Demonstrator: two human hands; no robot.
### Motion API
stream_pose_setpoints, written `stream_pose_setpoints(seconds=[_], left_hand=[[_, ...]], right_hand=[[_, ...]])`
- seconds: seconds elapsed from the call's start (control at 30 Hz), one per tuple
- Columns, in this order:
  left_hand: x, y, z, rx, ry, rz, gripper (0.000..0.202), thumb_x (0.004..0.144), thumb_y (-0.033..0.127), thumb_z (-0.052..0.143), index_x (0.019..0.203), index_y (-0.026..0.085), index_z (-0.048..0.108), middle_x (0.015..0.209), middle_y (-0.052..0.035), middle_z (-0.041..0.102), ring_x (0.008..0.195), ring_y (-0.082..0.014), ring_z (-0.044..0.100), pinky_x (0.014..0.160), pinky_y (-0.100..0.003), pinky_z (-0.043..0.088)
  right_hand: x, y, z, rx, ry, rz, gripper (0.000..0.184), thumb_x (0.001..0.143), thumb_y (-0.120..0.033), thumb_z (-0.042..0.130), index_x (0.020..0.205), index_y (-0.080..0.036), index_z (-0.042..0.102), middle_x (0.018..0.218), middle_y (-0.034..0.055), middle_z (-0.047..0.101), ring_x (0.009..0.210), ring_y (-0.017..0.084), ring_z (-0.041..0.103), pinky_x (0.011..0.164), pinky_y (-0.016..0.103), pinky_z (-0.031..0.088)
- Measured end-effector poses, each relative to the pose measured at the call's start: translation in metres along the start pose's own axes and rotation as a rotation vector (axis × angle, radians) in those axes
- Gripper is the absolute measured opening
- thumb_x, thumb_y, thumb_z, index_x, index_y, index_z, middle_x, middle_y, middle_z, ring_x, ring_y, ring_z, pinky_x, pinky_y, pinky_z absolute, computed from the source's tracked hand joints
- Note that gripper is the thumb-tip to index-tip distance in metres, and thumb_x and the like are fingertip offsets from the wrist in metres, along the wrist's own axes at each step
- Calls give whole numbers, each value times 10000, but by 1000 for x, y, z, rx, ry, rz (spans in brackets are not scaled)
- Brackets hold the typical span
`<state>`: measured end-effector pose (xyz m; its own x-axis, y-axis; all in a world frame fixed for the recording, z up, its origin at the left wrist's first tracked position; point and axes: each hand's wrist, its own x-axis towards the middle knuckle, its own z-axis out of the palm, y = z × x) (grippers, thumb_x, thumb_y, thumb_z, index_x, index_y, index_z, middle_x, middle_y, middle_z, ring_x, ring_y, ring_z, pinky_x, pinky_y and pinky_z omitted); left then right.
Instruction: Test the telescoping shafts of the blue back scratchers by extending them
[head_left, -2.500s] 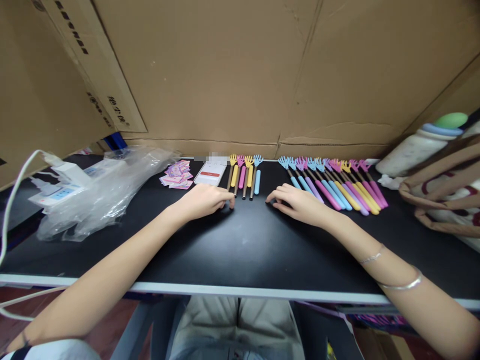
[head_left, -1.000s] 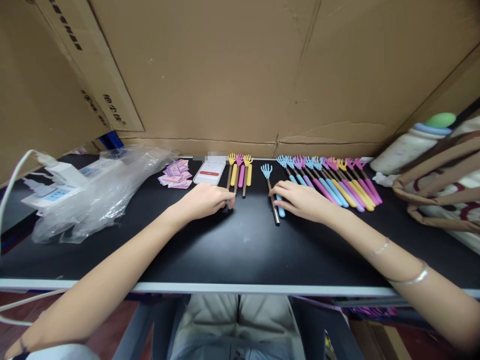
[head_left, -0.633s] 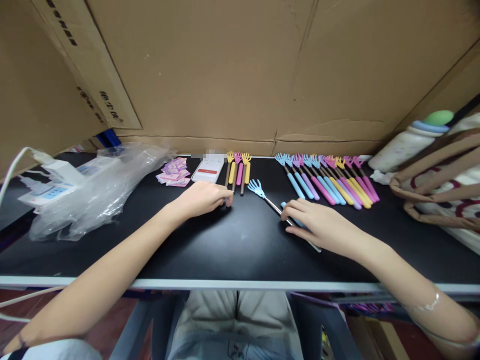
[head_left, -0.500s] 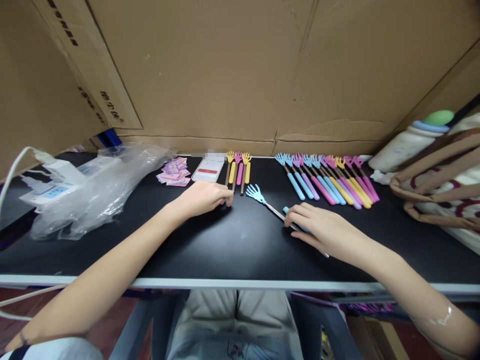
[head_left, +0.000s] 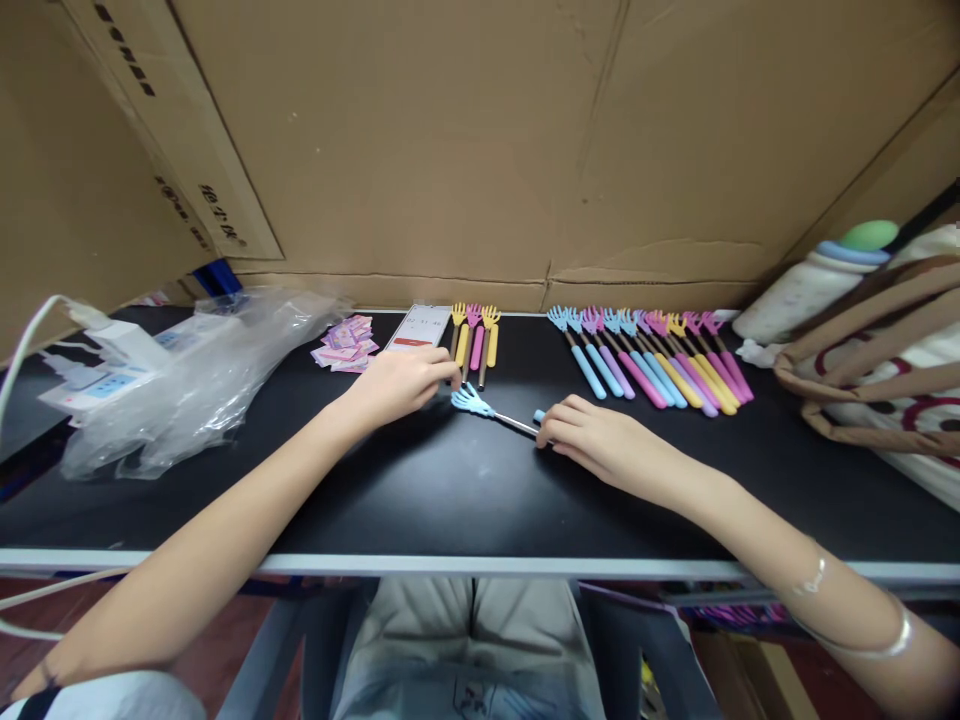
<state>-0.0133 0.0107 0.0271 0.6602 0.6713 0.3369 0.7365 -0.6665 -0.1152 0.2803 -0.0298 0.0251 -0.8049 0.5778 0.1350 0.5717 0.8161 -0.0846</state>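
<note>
My right hand (head_left: 596, 435) is closed around a light-blue back scratcher (head_left: 474, 402), held low over the black table. Its metal rod slants up to the left, and most of the handle is hidden under my fingers. The claw-shaped head lies right beside the fingertips of my left hand (head_left: 405, 383); whether they touch it I cannot tell. Those left fingers are curled together, and anything inside them is hidden. Just behind stands a small group of back scratchers (head_left: 478, 345) in yellow and pink, with a phone (head_left: 421, 327) to their left.
On the right lies a row of several coloured back scratchers (head_left: 652, 360). Small pink cards (head_left: 346, 343) are piled left of the phone. A clear plastic bag (head_left: 217, 375) partly covers a power strip (head_left: 124, 375). A bottle (head_left: 806, 290) and a fabric bag (head_left: 892, 350) occupy the right end.
My right hand has moved left with the back scratcher, bringing its head up to my left fingers and turning the rod flatter. My left hand has shifted slightly left and up.
</note>
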Motion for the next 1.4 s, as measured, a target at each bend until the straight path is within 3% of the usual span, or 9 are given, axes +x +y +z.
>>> stream_pose_setpoints(seconds=[0.13, 0.4, 0.8, 0.93, 1.07, 1.27, 1.4], left_hand=[[-1, -3, 0, 37, 74, -34, 256, 917, 193, 372, 953, 223, 625, 925, -3, 634, 812, -117, 584, 589, -198, 353], [0, 3, 4, 30, 75, 18, 249, 940, 234, 381, 965, 238, 629, 912, 5, 655, 837, -107, 588, 593, -194, 351], [1, 11, 11, -58, 64, 42, 228, 933, 227, 392, 911, 238, 619, 875, 31, 670, 809, -103, 593, 591, -200, 325], [1, 14, 11, -79, 54, 68, 223, 933, 225, 388, 919, 227, 610, 899, 16, 667, 844, -110, 580, 638, -201, 348], [2, 18, 12, -77, 59, 93, 209, 934, 291, 408, 962, 229, 606, 940, 9, 661, 884, -121, 562, 671, -212, 364], [3, 22, 16, -99, 3, 121, 161, 904, 320, 486, 979, 234, 600, 925, 15, 649, 874, -117, 572, 659, -209, 370], [3, 22, 14, -130, -30, 113, 159, 911, 302, 471, 960, 234, 606, 916, 17, 649, 843, -104, 590, 653, -195, 372]], right_hand=[[17, 3, 3, -40, -10, -50, 264, 934, -191, 339, 954, -206, 602, 934, 63, 610, 923, 186, 501, 756, 299, 441], [43, 14, 6, -54, -14, -133, 242, 915, -170, 382, 958, -207, 617, 923, 51, 630, 904, 177, 494, 754, 288, 433], [34, 32, -4, 343, -92, 24, 297, 937, -290, 361, 1030, -233, 637, 1014, 67, 587, 935, 154, 539, 841, 302, 432], [32, 40, -2, 394, -30, -2, 285, 936, -301, 371, 1028, -211, 626, 1007, 71, 606, 989, 170, 521, 886, 323, 406], [27, 45, -1, 351, 60, -3, 238, 923, -294, 403, 1012, -202, 604, 1006, 68, 618, 995, 180, 510, 888, 332, 395], [20, 48, -1, 157, 71, 74, 191, 896, -268, 446, 1005, -215, 595, 960, 62, 601, 981, 198, 497, 809, 323, 412], [20, 53, 1, 108, 71, 36, 175, 887, -225, 438, 972, -211, 590, 935, 65, 588, 943, 196, 500, 793, 316, 412]])
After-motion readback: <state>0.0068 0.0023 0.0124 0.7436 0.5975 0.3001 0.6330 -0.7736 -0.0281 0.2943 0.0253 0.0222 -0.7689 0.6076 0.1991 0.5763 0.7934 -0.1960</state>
